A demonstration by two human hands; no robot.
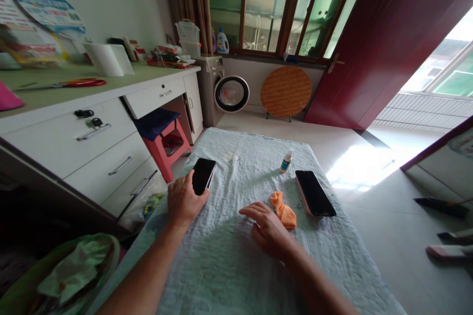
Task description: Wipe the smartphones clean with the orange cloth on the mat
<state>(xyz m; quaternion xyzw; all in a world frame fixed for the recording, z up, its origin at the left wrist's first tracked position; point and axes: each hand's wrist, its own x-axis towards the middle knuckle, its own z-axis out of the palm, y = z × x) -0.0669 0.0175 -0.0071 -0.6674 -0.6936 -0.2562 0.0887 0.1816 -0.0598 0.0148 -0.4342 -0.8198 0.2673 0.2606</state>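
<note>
A black smartphone lies at the left side of the cloth-covered table. My left hand grips its near end, fingers along the left edge and thumb at the lower right corner. Over the middle of the cloth, my right hand is palm down with its fingers stretched out, holding nothing. Just beyond its knuckles is a crumpled orange cloth. Farther right, a second black phone rests on a thick, pale pinkish base. A small spray bottle with a white top stands upright behind the orange cloth.
A pale quilted cloth covers the table. To the left are a white desk, a red stool and a green bin. Behind stand a washing machine with its door open and a round wooden tabletop.
</note>
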